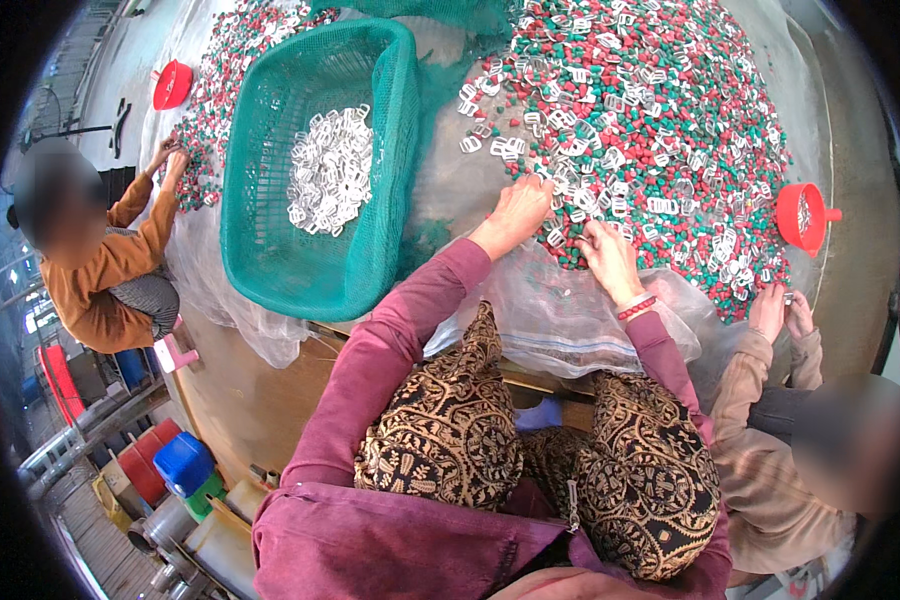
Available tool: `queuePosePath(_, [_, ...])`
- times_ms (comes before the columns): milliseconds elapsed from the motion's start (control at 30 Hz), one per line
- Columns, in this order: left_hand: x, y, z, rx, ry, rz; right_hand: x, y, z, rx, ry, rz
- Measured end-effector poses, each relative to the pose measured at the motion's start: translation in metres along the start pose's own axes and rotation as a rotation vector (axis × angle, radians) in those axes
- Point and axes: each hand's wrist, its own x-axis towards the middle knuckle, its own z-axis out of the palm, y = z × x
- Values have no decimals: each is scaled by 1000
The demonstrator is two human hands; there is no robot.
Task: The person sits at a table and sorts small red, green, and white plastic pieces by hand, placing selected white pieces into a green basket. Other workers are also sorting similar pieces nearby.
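Observation:
A wide heap of small red and green pieces, mixed with white slider buckles, spreads over a plastic sheet in front of me. My left hand is at the heap's near left edge, its fingers drawn together by a pale buckle; what they grip is hidden. Just to its right, my right hand, with a red bead bracelet at the wrist, reaches into the near edge with curled fingers. I cannot make out what lies in them. Left of my hands stands a teal mesh-lined basket holding a pile of white buckles.
A co-worker sorts at the far left by a red bowl. Another person works close on my right, near a red handled scoop. Clear plastic sheeting drapes over the near edge. Coloured containers stand lower left.

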Motion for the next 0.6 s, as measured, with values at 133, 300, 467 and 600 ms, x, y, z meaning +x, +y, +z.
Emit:
queuePosePath(133, [12,-15,13,-1,12,-41,3,15,-10,1030,97,321])
queuePosePath(300, [16,-28,-36,-876,80,-253,-8,22,-44,1544,10,332])
queuePosePath(467, [8,-16,-78,-1947,-15,-216,-11,20,-62,1971,-245,-25])
queuePosePath(600, [26,-30,-28,-2096,-8,-172,-19,11,-65,2320,20,482])
